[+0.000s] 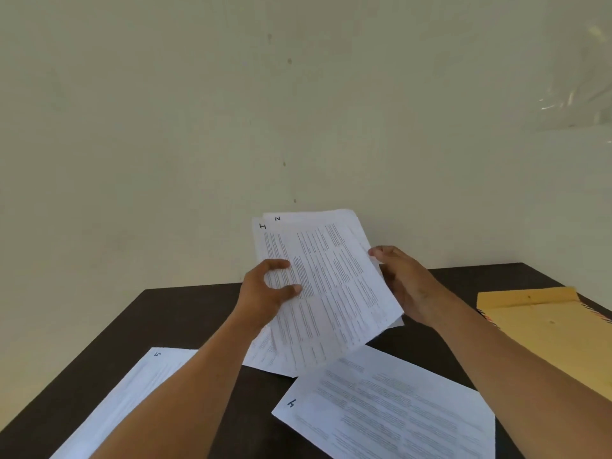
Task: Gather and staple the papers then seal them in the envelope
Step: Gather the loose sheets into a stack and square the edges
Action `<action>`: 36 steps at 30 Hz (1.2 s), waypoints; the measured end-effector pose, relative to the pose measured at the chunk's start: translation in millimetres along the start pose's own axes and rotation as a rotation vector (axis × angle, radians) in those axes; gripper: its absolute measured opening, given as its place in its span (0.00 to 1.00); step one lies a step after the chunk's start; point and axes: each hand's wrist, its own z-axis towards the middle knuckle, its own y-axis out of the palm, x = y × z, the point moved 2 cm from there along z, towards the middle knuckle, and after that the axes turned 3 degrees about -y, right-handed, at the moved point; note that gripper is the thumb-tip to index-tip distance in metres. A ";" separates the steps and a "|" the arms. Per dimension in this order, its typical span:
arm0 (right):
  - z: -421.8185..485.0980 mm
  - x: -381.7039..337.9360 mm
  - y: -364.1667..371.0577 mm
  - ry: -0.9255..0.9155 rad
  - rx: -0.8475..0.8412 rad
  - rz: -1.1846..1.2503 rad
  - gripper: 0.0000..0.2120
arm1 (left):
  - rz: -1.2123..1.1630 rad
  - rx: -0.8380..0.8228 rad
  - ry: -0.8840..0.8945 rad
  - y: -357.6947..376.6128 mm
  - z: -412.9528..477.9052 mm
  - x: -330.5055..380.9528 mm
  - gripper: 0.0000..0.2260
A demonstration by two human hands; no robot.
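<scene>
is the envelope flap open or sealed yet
Open, it seems. The envelope lies flat at the table's right edge, its flap end extended rather than folded down, and nothing is inserted; the papers are in both hands.

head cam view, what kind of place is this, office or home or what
Probably a plain desk for paperwork; office or home can't be told. A dark table stands against a bare pale wall, with numbered printed sheets and a manila envelope on it.
</scene>
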 end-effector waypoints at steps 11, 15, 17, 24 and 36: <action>17.3 12.5 44.2 -0.138 0.119 -0.334 0.16 | 0.029 0.123 0.009 -39.4 -7.8 -10.2 0.19; 25.8 26.2 61.8 -0.101 0.065 -0.303 0.25 | 0.003 0.174 -0.008 -55.2 -7.1 -17.4 0.12; 30.7 34.6 72.8 -0.081 0.043 -0.313 0.28 | 0.031 0.204 0.002 -60.7 -6.7 -23.3 0.10; 64.9 74.3 103.3 0.112 0.109 -0.482 0.17 | 0.188 0.319 -0.039 -117.9 -1.6 -53.1 0.09; 98.4 146.5 163.9 0.290 0.099 -1.368 0.21 | 0.059 0.408 -0.140 -193.7 14.8 -96.9 0.11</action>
